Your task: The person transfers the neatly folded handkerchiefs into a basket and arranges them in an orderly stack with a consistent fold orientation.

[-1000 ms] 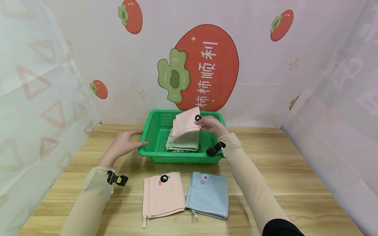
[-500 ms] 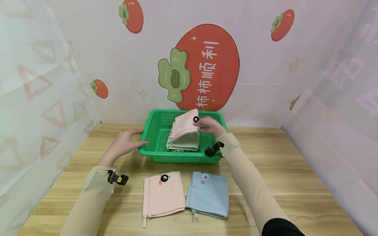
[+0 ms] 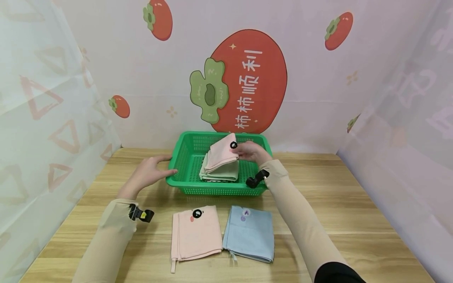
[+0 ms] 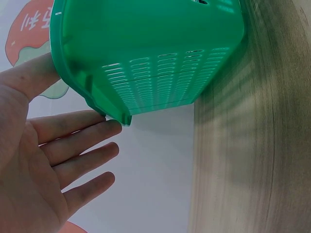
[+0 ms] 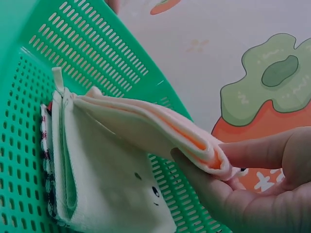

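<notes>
The pale green towel (image 5: 114, 182) hid most of the patterned cloth (image 5: 49, 189); the left wrist view's top edge cropped the green basket (image 4: 146, 31), the head view's bottom edge the black sleeve (image 3: 336, 273).

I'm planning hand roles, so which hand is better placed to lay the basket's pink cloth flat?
Probably the right hand: it pinches the raised edge of the pink cloth above the pale green cloth, while the left hand touches only the green basket.
</notes>
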### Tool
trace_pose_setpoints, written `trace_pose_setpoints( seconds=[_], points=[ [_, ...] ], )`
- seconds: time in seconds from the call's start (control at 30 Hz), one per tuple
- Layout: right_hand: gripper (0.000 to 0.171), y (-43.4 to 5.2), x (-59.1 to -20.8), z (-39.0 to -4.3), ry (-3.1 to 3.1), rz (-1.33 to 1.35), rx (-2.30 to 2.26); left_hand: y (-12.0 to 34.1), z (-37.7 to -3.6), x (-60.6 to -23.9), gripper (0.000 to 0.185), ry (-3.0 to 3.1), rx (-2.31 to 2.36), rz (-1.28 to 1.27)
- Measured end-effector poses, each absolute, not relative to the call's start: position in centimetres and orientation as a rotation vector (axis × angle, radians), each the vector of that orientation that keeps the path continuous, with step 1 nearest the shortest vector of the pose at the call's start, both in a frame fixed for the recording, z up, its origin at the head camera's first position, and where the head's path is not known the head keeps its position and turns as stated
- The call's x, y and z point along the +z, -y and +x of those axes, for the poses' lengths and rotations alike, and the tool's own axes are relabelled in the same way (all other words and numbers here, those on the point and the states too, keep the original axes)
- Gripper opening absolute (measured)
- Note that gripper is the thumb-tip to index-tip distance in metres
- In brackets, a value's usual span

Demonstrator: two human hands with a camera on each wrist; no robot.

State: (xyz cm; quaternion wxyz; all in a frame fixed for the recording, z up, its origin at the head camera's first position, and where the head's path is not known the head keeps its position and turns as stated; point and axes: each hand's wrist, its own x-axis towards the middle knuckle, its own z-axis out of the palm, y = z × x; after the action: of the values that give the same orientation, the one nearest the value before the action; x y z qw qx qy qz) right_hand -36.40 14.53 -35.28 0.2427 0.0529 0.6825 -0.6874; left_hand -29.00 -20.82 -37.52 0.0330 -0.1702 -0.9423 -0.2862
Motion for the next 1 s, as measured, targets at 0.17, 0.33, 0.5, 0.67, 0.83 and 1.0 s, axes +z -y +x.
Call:
trace_pose_setpoints(
  seconds=[0.17,0.33,0.5,0.67,0.83,1.0],
  points=[
    [0.046,-14.6,-35.2,-36.3,-1.923,0.182,-1.835,20.8,-29.0,-37.6,0.072,2.898,-0.88,-0.53],
    [0.049,-14.9,-35.1,-36.1,-1.997,0.166,-1.763,20.8,-29.1,-37.7,0.07,2.893,-0.884,-0.535],
    [0.053,-15.3,-35.1,-36.0,-2.05,0.134,-1.691,20.8,-29.1,-37.7,0.069,2.89,-0.887,-0.539],
    [0.047,-15.5,-35.0,-36.0,-2.073,0.132,-1.657,20.9,-29.1,-37.6,0.07,2.887,-0.882,-0.543],
    [0.038,-15.7,-35.0,-36.0,-2.062,0.129,-1.647,20.8,-29.1,-37.6,0.07,2.887,-0.888,-0.545],
    [0.037,-16.0,-34.8,-36.1,-2.079,0.124,-1.611,20.9,-29.0,-37.5,0.069,2.885,-0.893,-0.547]
  ],
)
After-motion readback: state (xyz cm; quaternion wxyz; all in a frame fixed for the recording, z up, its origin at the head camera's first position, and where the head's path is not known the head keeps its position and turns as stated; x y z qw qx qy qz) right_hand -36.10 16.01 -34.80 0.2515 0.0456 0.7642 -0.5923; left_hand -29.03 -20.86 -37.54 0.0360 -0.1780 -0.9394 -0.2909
